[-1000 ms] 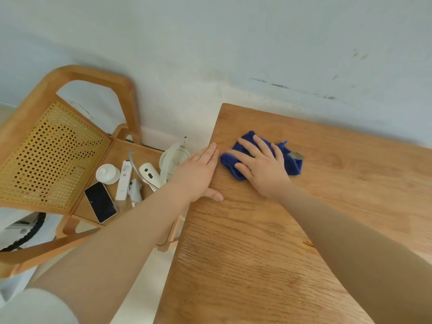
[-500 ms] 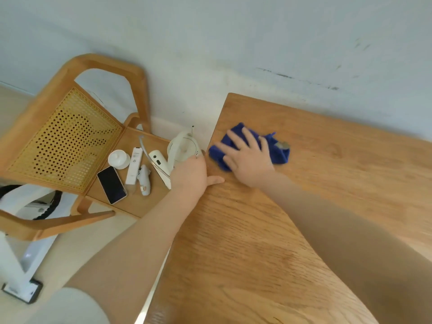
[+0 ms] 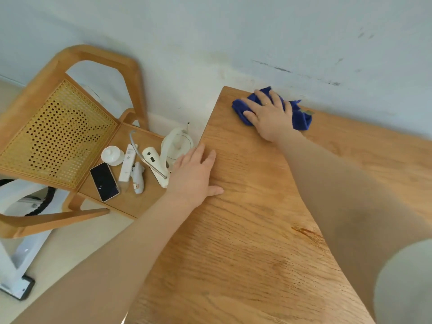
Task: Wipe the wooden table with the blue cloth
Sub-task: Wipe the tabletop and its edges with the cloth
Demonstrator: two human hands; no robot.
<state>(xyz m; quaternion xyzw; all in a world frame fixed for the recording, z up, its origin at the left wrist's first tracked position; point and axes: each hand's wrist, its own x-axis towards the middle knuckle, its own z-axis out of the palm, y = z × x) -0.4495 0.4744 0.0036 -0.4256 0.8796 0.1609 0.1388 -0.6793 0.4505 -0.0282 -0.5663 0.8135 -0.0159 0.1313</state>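
Wooden table [image 3: 245, 230] under both my hands, pale wall behind.

Nearest, my left hand [image 3: 195, 175] lies flat with straight fingers on the table's left edge, holding nothing. Farther off, my right hand [image 3: 268, 115] presses spread fingers onto the blue cloth [image 3: 301, 118] at the far corner by the wall. Pushing on, I judge the cloth could slip over the edge or bunch against the wall.

Soft, even daylight filled the scene, bright without glare. Shadows were faint, the darkest a patch on the right forearm [image 3: 350, 220]. Wide-angle distortion bent the counter [image 3: 245, 242] edges and the chair [image 3: 58, 136] at left. The near sleeve was blurred; the counter grain looked slightly smeared.
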